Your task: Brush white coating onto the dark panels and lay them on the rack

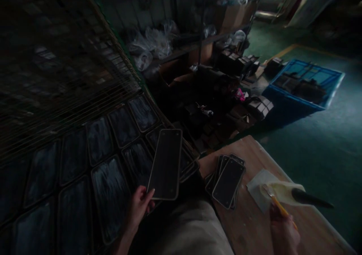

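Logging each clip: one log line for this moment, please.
left hand: holds dark panel near wire rack | right hand: grips yellow-handled tool above white sheet | wooden table: panel stack

Very dim, grainy view; daylight enters top right, edges warped.

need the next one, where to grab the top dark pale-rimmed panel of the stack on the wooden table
Likely pinch the top dark pale-rimmed panel by its near short end, from the person's side: it lies flat and thin, that end nearest.
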The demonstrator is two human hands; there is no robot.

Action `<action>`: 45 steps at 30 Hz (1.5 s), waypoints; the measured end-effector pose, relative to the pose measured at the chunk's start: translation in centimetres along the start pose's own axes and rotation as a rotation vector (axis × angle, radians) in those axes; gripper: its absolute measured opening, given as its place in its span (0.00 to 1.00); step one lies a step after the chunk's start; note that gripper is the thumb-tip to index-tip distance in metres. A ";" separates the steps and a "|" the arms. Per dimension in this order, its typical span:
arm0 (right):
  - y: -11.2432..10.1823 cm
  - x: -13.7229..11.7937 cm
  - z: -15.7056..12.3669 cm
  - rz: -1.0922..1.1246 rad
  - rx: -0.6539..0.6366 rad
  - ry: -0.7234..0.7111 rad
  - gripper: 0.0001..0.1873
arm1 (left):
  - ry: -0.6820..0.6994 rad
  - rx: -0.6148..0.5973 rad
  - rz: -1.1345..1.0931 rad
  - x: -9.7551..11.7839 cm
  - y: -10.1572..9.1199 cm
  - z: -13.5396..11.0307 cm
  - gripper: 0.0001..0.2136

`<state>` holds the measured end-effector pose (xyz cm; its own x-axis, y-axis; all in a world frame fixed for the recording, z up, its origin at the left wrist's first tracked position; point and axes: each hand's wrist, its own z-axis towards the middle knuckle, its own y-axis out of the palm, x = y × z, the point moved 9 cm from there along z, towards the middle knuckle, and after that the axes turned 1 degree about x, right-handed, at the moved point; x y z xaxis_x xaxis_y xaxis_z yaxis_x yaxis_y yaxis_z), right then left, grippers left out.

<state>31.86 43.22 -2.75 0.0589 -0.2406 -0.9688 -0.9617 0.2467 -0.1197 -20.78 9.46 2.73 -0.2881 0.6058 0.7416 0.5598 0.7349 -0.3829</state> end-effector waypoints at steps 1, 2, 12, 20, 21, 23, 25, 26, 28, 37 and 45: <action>1.1 -1.0 -0.5 0.037 0.033 0.030 0.20 | -0.046 -0.056 -0.085 -0.3 0.5 -0.2 0.23; 2.8 -2.3 -1.2 0.080 0.051 0.064 0.18 | -0.082 -0.091 -0.151 -0.4 0.9 -0.5 0.23; 31.6 -19.8 -18.1 -0.189 -0.896 -0.490 0.17 | -0.068 -0.226 -0.194 -2.2 3.2 -0.3 0.22; 40.8 -21.3 -24.1 -0.589 -1.078 -1.114 0.15 | -0.038 -0.277 -0.236 -3.2 4.0 -0.2 0.17; 41.6 -21.3 -24.0 -0.608 -1.082 -1.139 0.14 | -0.026 -0.278 -0.240 -3.2 4.0 -0.1 0.16; 42.9 -21.3 -24.0 -0.640 -1.092 -1.173 0.14 | -0.012 -0.278 -0.235 -3.0 3.9 -0.1 0.14; 43.7 -21.2 -24.2 -0.671 -1.108 -1.190 0.14 | -0.011 -0.277 -0.226 -2.9 3.6 -0.2 0.13; 43.9 -21.1 -24.4 -0.693 -1.113 -1.196 0.14 | -0.013 -0.278 -0.226 -2.8 3.5 -0.2 0.13; 43.6 -20.7 -24.9 -0.750 -1.118 -1.202 0.14 | -0.014 -0.283 -0.239 -2.6 3.4 -0.3 0.13; 34.1 -17.9 -29.6 -0.902 -1.326 -1.022 0.15 | 0.048 -0.303 -0.334 -3.2 3.6 0.1 0.17; 31.3 -16.2 -32.3 -0.791 -1.651 -0.544 0.16 | 0.062 -0.331 -0.330 -2.8 3.4 0.0 0.14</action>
<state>-7.88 24.55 16.19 0.2987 0.5248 -0.7971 0.0818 -0.8463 -0.5265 -18.11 10.22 -0.69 -0.4507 0.3293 0.8297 0.6669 0.7420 0.0677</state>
